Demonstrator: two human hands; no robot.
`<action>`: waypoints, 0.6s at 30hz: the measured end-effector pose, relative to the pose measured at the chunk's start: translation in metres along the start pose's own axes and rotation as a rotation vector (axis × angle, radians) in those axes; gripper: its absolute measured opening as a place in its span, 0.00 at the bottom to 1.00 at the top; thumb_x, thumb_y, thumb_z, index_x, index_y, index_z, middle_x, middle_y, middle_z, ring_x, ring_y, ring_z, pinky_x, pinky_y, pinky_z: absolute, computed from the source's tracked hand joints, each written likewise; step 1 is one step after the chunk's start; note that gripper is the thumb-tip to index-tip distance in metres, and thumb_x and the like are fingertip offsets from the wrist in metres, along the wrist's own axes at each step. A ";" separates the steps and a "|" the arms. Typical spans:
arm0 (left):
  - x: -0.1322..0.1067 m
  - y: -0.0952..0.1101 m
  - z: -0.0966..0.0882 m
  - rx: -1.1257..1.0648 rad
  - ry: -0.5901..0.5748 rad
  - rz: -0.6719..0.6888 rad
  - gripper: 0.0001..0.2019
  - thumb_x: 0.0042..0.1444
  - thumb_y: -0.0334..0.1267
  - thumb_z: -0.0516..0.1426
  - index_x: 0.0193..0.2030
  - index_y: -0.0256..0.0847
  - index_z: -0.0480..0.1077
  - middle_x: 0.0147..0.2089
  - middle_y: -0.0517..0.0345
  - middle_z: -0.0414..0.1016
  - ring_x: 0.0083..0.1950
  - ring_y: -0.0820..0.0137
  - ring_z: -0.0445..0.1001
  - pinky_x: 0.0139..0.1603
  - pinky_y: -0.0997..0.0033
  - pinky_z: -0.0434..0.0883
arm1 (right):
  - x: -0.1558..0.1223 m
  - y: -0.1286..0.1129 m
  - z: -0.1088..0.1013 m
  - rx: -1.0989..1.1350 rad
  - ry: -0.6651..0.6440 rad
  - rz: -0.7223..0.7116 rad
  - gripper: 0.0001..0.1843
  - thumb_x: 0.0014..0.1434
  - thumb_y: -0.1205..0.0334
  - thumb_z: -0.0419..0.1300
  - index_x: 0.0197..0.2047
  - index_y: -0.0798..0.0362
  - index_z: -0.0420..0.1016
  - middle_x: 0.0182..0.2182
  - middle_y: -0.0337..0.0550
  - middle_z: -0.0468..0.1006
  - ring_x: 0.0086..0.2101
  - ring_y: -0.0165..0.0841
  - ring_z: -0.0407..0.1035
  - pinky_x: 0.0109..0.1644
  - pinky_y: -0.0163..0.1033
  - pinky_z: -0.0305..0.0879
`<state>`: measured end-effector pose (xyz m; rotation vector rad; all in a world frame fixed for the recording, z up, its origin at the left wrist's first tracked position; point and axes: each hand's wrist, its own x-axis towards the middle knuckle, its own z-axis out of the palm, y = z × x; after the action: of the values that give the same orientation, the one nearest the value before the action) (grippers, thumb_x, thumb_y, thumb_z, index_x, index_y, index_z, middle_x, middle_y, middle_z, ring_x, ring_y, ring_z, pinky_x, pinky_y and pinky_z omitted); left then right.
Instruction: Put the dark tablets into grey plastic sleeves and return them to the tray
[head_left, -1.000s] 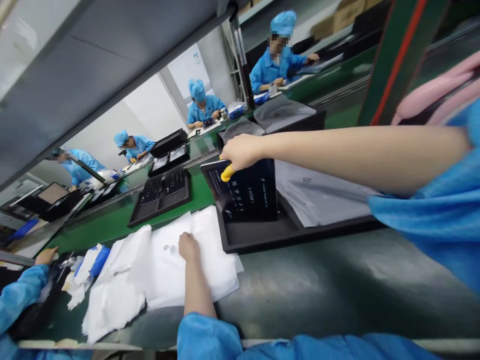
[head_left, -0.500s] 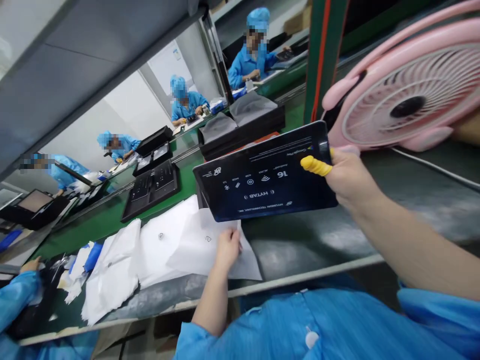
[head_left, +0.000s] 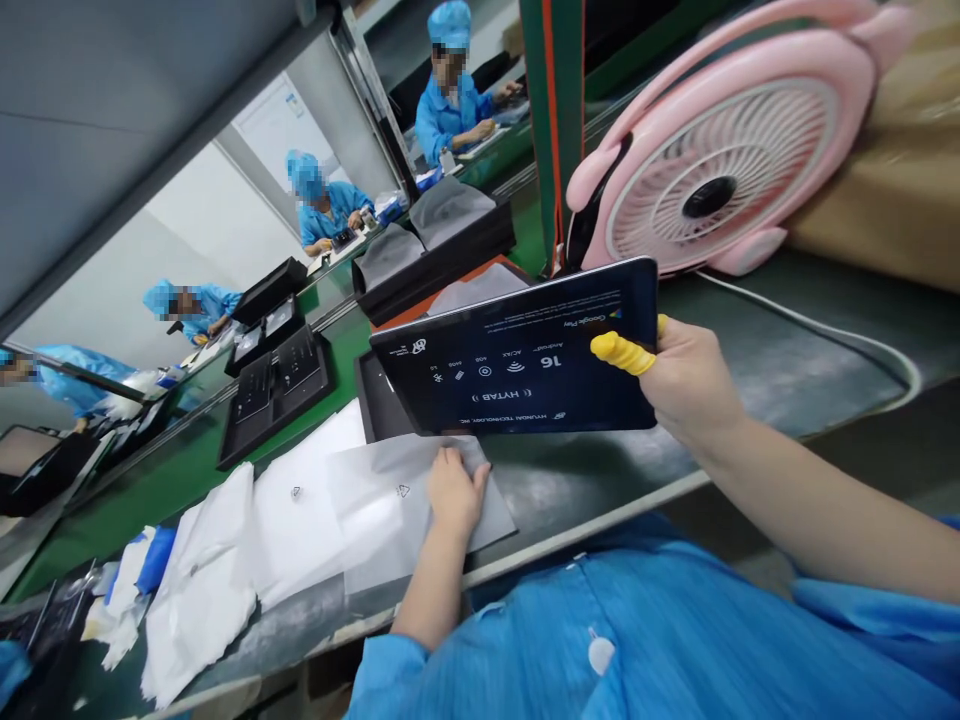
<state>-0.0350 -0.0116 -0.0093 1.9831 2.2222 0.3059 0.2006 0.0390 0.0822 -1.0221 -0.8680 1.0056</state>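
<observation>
My right hand (head_left: 686, 380), with yellow finger cots on it, grips a dark tablet (head_left: 517, 365) by one short end. White print, including HYTAB, shows upside down on the tablet's face. The tablet is held tilted above the bench, its lower edge by the mouth of a thin white sleeve (head_left: 375, 500). On that sleeve, near its upper edge, lies my left hand (head_left: 456, 492), thumb apart from the fingers. More white sleeves (head_left: 199, 590) are spread to the left. Part of a black tray (head_left: 382, 400) shows behind the tablet.
A pink fan (head_left: 720, 180) stands at the right, its white cable (head_left: 840, 310) running over the bench. Black boxes (head_left: 439, 245) and an open tray (head_left: 277, 385) sit on the green belt (head_left: 341, 365). Several co-workers in blue work beyond. A cardboard box (head_left: 892, 170) is behind the fan.
The view has turned to the right, showing more of the fan. My left hand's curled fingers have spread out on the sleeve. The tablet stays in my right hand, its lower edge near the sleeve.
</observation>
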 end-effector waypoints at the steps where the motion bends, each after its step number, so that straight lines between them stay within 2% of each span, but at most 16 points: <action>1: 0.002 0.001 0.000 0.009 -0.008 -0.013 0.09 0.56 0.43 0.52 0.36 0.38 0.62 0.40 0.48 0.67 0.44 0.61 0.68 0.42 0.65 0.64 | 0.000 0.001 -0.002 0.003 0.004 0.006 0.26 0.27 0.49 0.71 0.28 0.55 0.73 0.23 0.33 0.70 0.25 0.26 0.60 0.31 0.34 0.62; 6: 0.007 0.000 0.001 -0.047 0.032 -0.094 0.08 0.59 0.35 0.45 0.33 0.39 0.64 0.38 0.48 0.70 0.42 0.63 0.69 0.42 0.66 0.63 | -0.004 0.005 -0.010 0.010 -0.011 -0.014 0.23 0.30 0.49 0.71 0.28 0.55 0.73 0.23 0.34 0.71 0.25 0.26 0.60 0.31 0.35 0.64; 8: 0.006 -0.006 -0.001 -0.204 0.090 -0.152 0.09 0.58 0.34 0.45 0.31 0.40 0.63 0.35 0.52 0.70 0.40 0.65 0.69 0.42 0.68 0.63 | -0.008 0.004 -0.013 -0.028 -0.041 -0.045 0.22 0.30 0.49 0.70 0.27 0.55 0.74 0.24 0.36 0.72 0.25 0.28 0.62 0.31 0.35 0.64; 10: 0.002 -0.016 -0.006 -0.450 0.170 -0.229 0.09 0.57 0.35 0.45 0.28 0.41 0.62 0.29 0.57 0.68 0.35 0.69 0.68 0.38 0.71 0.64 | -0.014 0.002 -0.015 -0.068 -0.080 -0.059 0.22 0.29 0.48 0.70 0.27 0.54 0.76 0.24 0.38 0.74 0.26 0.31 0.64 0.31 0.36 0.66; 13: -0.007 -0.028 -0.018 -0.776 0.295 -0.351 0.10 0.54 0.39 0.47 0.24 0.41 0.58 0.21 0.64 0.58 0.26 0.75 0.61 0.29 0.76 0.61 | -0.023 0.001 -0.015 -0.097 -0.139 -0.069 0.23 0.29 0.46 0.69 0.27 0.54 0.77 0.26 0.41 0.76 0.27 0.34 0.67 0.31 0.38 0.68; 15: -0.013 -0.033 -0.026 -0.913 0.345 -0.407 0.12 0.52 0.43 0.49 0.22 0.41 0.55 0.19 0.67 0.51 0.22 0.77 0.55 0.25 0.77 0.58 | -0.028 0.005 -0.011 -0.129 -0.191 -0.081 0.23 0.30 0.45 0.69 0.27 0.54 0.78 0.25 0.40 0.76 0.26 0.34 0.68 0.30 0.37 0.68; 18: -0.018 -0.036 -0.037 -1.036 0.421 -0.415 0.14 0.48 0.47 0.51 0.22 0.41 0.54 0.19 0.69 0.49 0.22 0.78 0.52 0.24 0.78 0.56 | -0.035 0.017 0.000 -0.186 -0.286 -0.109 0.22 0.34 0.44 0.67 0.26 0.53 0.77 0.23 0.39 0.76 0.24 0.33 0.68 0.28 0.35 0.67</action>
<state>-0.0765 -0.0352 0.0171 0.9379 1.9169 1.5247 0.1858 0.0087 0.0624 -0.9879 -1.2587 1.0064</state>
